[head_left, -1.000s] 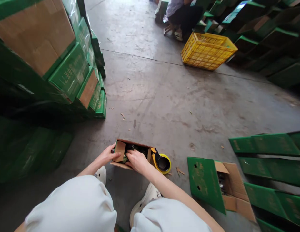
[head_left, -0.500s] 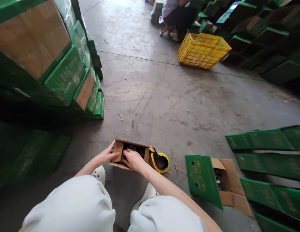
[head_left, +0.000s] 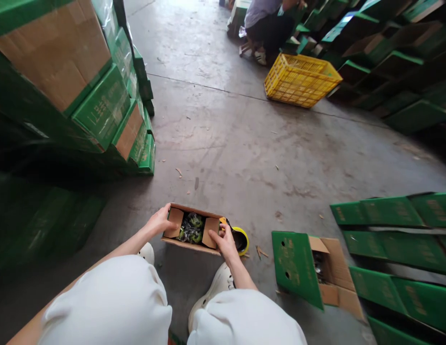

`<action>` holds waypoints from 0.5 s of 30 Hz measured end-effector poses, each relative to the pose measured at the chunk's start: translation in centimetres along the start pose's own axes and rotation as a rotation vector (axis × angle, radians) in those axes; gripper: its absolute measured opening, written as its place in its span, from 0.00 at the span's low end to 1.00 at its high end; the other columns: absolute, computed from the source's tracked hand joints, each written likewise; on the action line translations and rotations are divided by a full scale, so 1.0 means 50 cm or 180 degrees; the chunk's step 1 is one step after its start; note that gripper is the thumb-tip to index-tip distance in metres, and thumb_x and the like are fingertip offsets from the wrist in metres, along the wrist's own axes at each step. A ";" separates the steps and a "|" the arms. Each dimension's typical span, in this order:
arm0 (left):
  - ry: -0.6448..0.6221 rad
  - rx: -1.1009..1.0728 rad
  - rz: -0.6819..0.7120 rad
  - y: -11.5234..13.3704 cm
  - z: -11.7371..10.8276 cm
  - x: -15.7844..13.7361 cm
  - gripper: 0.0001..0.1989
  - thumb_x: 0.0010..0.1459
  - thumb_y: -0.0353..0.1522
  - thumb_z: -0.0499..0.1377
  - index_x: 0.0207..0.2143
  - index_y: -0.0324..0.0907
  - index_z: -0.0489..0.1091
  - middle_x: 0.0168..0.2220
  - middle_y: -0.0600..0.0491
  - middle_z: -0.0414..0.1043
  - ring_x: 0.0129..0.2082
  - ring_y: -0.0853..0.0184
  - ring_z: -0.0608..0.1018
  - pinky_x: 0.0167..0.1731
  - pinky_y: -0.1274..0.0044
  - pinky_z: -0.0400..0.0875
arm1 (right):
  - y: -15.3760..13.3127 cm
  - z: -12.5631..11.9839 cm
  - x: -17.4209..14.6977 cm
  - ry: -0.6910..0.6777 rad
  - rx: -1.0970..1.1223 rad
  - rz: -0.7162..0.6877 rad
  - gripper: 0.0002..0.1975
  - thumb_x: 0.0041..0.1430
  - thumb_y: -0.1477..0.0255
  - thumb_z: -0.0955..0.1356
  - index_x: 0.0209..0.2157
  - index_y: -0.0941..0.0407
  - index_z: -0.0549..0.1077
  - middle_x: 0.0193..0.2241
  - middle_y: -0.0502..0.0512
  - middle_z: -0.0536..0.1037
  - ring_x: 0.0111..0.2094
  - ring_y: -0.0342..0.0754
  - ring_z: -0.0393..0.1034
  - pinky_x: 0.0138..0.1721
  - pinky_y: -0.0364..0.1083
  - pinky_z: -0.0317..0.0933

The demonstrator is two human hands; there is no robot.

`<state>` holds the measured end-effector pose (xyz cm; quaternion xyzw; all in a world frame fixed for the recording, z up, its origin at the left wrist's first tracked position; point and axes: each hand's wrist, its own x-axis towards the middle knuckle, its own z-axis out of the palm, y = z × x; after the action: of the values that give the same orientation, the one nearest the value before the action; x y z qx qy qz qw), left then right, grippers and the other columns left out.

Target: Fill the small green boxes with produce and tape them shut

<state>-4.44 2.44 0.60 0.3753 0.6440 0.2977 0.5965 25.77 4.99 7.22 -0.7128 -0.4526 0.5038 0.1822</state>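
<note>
A small cardboard box (head_left: 191, 246) stands on the floor between my feet, its long side flaps upright. Its two short end flaps are folded inward. Round green produce in clear plastic (head_left: 194, 234) shows in the gap between them; I cannot tell its kind. My left hand (head_left: 158, 222) grips the left end, thumb over the left flap (head_left: 175, 219). At the other end my right hand (head_left: 226, 243) holds on in the same way, its thumb pressing the right flap (head_left: 211, 229). Just beyond the right hand lies a tape dispenser with a yellow-edged roll (head_left: 244, 241), partly hidden.
An open green carton (head_left: 297, 268) with something inside sits to the right, beside rows of green cartons (head_left: 395, 213). Stacked green boxes (head_left: 100, 108) rise at the left. Farther off are a yellow crate (head_left: 298, 81) and a crouching person (head_left: 264, 24).
My right hand has come out of the box and moved right onto its right end. The right flap now lies folded in, and the produce is uncovered to view. My left hand stays put.
</note>
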 end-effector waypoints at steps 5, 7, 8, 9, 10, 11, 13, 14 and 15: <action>0.0047 0.0014 -0.0301 0.035 0.006 -0.016 0.44 0.38 0.36 0.75 0.59 0.45 0.65 0.53 0.43 0.77 0.51 0.46 0.81 0.47 0.66 0.75 | -0.003 0.020 0.022 -0.0322 -0.0304 -0.0027 0.44 0.50 0.56 0.74 0.66 0.49 0.57 0.27 0.38 0.61 0.19 0.40 0.56 0.16 0.38 0.51; -0.0328 -0.0879 -0.0446 0.044 0.005 -0.024 0.43 0.44 0.44 0.74 0.60 0.49 0.62 0.59 0.43 0.73 0.50 0.51 0.82 0.44 0.69 0.77 | -0.004 0.013 0.029 -0.0404 -0.0462 -0.0022 0.42 0.51 0.57 0.73 0.65 0.50 0.58 0.27 0.38 0.60 0.19 0.39 0.56 0.17 0.38 0.52; -0.0476 -0.1315 -0.0537 0.048 0.004 -0.026 0.41 0.47 0.50 0.72 0.60 0.50 0.61 0.62 0.43 0.70 0.50 0.53 0.83 0.44 0.70 0.77 | -0.003 0.010 0.032 -0.0421 -0.0497 -0.0021 0.41 0.51 0.57 0.73 0.65 0.50 0.59 0.27 0.38 0.60 0.19 0.39 0.56 0.17 0.38 0.52; -0.0552 -0.1646 -0.0642 0.052 0.004 -0.026 0.39 0.51 0.55 0.69 0.59 0.52 0.61 0.65 0.43 0.68 0.50 0.54 0.83 0.44 0.70 0.78 | 0.000 0.008 0.034 -0.0433 -0.0497 -0.0020 0.40 0.52 0.58 0.73 0.64 0.50 0.59 0.27 0.38 0.60 0.19 0.39 0.56 0.17 0.38 0.52; -0.0516 -0.1832 -0.0753 0.056 0.005 -0.025 0.38 0.53 0.59 0.65 0.58 0.52 0.62 0.66 0.43 0.66 0.49 0.54 0.84 0.43 0.70 0.78 | 0.003 0.007 0.034 -0.0432 -0.0467 -0.0023 0.40 0.52 0.58 0.74 0.64 0.50 0.60 0.27 0.38 0.60 0.19 0.39 0.56 0.17 0.38 0.52; -0.0401 -0.1887 -0.0863 0.059 0.006 -0.023 0.37 0.53 0.61 0.64 0.57 0.52 0.63 0.66 0.44 0.67 0.48 0.54 0.85 0.42 0.70 0.78 | 0.005 0.006 0.034 -0.0424 -0.0421 -0.0021 0.40 0.52 0.58 0.74 0.64 0.49 0.60 0.27 0.38 0.60 0.18 0.38 0.56 0.17 0.38 0.52; -0.0179 -0.1848 -0.1037 0.061 0.012 -0.015 0.37 0.50 0.60 0.67 0.55 0.51 0.65 0.62 0.44 0.72 0.45 0.54 0.86 0.39 0.71 0.79 | 0.008 0.006 0.030 -0.0424 -0.0357 -0.0046 0.40 0.51 0.58 0.74 0.64 0.49 0.61 0.27 0.38 0.61 0.18 0.39 0.56 0.16 0.38 0.52; -0.0150 -0.1853 -0.1087 0.059 0.015 -0.012 0.37 0.48 0.57 0.70 0.54 0.50 0.65 0.59 0.44 0.74 0.44 0.54 0.86 0.39 0.71 0.78 | 0.007 0.007 0.028 -0.0444 -0.0361 -0.0072 0.40 0.51 0.58 0.74 0.64 0.49 0.61 0.26 0.38 0.61 0.17 0.39 0.56 0.15 0.38 0.52; -0.0186 -0.1903 -0.1106 0.056 0.017 -0.010 0.39 0.47 0.54 0.72 0.56 0.50 0.64 0.57 0.44 0.75 0.44 0.54 0.86 0.39 0.72 0.78 | 0.005 0.007 0.026 -0.0468 -0.0381 -0.0106 0.39 0.52 0.58 0.74 0.64 0.49 0.62 0.26 0.38 0.61 0.17 0.39 0.56 0.15 0.38 0.52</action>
<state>-3.24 3.46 3.10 0.0771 0.5653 0.3563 0.7400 25.68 5.87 6.17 -0.6760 -0.5058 0.5236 0.1138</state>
